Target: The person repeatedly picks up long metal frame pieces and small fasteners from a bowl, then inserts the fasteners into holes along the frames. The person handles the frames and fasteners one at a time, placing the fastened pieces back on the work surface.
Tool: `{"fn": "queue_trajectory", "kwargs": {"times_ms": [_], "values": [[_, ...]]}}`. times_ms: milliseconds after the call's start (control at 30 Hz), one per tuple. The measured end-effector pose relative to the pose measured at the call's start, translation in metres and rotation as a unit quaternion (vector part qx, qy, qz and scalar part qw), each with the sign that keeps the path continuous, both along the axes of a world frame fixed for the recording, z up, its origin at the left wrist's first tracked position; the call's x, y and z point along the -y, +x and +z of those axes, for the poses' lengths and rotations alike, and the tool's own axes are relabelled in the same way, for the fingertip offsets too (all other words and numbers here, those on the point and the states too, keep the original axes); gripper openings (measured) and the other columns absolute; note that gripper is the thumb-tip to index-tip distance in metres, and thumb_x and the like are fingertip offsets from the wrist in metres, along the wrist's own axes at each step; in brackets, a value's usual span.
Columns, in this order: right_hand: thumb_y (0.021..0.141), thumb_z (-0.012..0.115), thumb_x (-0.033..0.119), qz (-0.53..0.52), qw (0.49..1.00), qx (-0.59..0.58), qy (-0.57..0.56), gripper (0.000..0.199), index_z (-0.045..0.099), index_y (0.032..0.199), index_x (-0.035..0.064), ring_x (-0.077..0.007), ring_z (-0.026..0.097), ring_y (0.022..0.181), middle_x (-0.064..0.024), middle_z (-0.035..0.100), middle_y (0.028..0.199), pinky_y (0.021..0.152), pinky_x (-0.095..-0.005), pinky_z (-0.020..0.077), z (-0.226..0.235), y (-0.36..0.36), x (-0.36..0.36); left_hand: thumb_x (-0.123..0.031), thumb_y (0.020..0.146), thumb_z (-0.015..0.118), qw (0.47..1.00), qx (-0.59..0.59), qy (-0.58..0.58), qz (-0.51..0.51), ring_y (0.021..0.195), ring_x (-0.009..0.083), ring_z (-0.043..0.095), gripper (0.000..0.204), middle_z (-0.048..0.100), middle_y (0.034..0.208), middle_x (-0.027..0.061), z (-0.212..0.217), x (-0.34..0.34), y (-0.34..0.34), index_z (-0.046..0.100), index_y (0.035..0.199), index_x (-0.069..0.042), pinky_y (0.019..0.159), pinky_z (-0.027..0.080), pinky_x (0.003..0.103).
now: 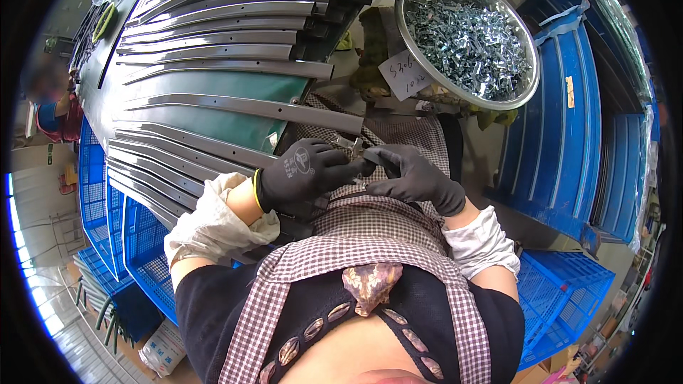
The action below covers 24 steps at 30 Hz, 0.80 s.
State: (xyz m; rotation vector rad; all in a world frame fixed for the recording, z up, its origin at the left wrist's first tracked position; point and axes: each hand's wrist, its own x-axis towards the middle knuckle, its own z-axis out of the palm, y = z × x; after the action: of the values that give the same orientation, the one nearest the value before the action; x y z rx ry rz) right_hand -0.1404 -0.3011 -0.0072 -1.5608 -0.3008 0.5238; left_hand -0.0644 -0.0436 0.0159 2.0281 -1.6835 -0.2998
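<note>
Both my hands wear black gloves and meet in front of my checked apron point(384, 217). My left hand point(306, 171) has its fingers curled around a small shiny metal clip point(351, 145), part of which shows above the fingertips. From the other side, my right hand point(418, 179) comes up against it with fingertips pinched together; a bit of metal glints by its thumb, but the gloves hide most of what lies between. Just beyond my hands, the end of one long grey metal strip point(249, 105) reaches toward my lap.
Many similar strips point(220, 43) lie in rows across the green-topped table point(220, 85). A round metal bowl point(528, 96) full of small shiny clips point(469, 46) stands at the far right, a handwritten card point(405, 75) beside it. Blue crates point(562, 299) flank me; a person point(53, 110) is far left.
</note>
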Motion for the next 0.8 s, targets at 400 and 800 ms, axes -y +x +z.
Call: {"fn": "queue_trajectory", "kwargs": {"times_ms": [400,800], "values": [[0.086,0.076,0.018,-0.156,0.936,0.214,-0.231,0.044,0.061,0.125,0.0033,-0.0305,0.069,0.096,-0.0178,0.069,0.107,0.084,-0.0386,0.0547,-0.022,0.021,0.007,-0.022,0.085,0.074,0.983,0.125,0.024,0.129,0.099,0.0315,0.067,0.050,0.069,0.111,0.0108,-0.024,-0.006,0.054,0.059,0.130,-0.006,0.087,0.053,0.043],[0.088,0.076,0.024,-0.061,0.968,0.165,-0.179,0.026,0.069,0.101,0.0026,-0.0244,0.064,0.070,-0.0133,0.069,0.083,0.065,-0.0355,0.0506,-0.024,0.052,0.005,-0.022,0.087,0.072,0.992,0.054,0.020,0.116,0.102,0.0321,0.066,0.042,0.069,0.109,0.0121,-0.021,-0.007,0.056,0.063,0.124,-0.005,0.087,0.053,0.043]]}}
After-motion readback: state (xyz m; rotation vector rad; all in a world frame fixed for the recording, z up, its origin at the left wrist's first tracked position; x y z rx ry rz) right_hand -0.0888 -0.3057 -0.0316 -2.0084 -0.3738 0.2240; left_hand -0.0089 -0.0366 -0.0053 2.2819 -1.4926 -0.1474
